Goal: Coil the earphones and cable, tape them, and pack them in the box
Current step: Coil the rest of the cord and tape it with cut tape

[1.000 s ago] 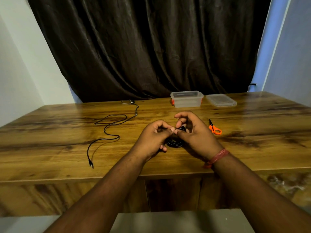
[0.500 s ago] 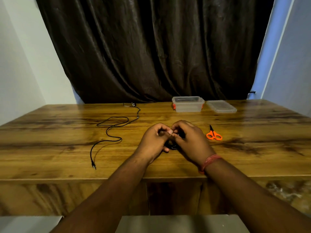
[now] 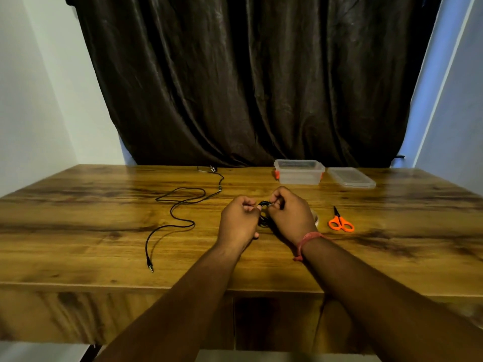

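Observation:
A small black coil of cable (image 3: 263, 205) sits between my two hands over the middle of the wooden table (image 3: 78, 231). My left hand (image 3: 239, 222) pinches one side of it and my right hand (image 3: 290, 214) grips the other; most of the coil is hidden by my fingers. A second black cable with earphones (image 3: 180, 220) lies loose on the table to the left, its jack plug near the front edge. A clear plastic box (image 3: 299, 172) with orange clips stands open at the back. A roll of tape (image 3: 316, 218) peeks out behind my right wrist.
The box's clear lid (image 3: 351, 177) lies flat to the right of the box. Orange-handled scissors (image 3: 340, 222) lie right of my right hand. A dark curtain hangs behind the table.
Both hands stay together on the coil, fingers shifting a little. The camera has tilted upward, so the hands and table appear lower in view.

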The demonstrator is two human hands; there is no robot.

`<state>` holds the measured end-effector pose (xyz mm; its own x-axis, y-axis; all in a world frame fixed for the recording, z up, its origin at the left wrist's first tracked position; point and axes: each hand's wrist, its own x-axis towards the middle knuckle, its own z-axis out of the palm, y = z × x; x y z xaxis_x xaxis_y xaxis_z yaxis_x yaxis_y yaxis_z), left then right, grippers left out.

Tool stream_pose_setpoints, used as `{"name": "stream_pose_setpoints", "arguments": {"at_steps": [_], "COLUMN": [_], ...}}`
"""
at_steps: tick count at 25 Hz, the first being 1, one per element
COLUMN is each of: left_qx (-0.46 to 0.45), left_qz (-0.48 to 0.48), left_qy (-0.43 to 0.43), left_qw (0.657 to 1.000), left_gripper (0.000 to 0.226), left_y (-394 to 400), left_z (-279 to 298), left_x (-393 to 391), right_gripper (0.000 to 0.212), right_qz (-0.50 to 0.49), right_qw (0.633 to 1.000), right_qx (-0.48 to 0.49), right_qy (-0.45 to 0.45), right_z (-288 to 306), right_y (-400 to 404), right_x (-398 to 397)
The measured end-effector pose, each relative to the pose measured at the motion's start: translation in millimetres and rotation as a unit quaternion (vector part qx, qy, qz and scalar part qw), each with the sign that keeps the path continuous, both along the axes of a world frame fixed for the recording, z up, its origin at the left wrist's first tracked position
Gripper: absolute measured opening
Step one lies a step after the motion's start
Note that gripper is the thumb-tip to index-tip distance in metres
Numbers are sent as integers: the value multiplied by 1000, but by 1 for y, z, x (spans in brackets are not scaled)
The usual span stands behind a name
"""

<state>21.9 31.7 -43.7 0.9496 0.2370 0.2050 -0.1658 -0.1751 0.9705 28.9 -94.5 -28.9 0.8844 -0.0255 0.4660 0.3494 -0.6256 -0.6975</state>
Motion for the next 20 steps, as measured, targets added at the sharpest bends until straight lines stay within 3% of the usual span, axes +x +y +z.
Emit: {"name": "stream_pose_setpoints", "arguments": {"at_steps": [12,16,20], "left_qx": [159,143,125], "left_qz": [11,12,-1], "left_qy": [-1,-7,-17], "left_qw": [987,990,992], "left_gripper": [14,15,8], "left_y": [3,2,3], "left_z": [2,2,4], "left_x": [13,11,5], "right_gripper": [10,15,9], "right_qz": [-28,-12,2], "right_qw": [987,990,999], "right_qx": [-156,-137,-41], "right_qy": [-31,-18,-7], "right_z": [-13,-13,-9], "right_y": [2,1,-2], "right_x": [11,11,7]}}
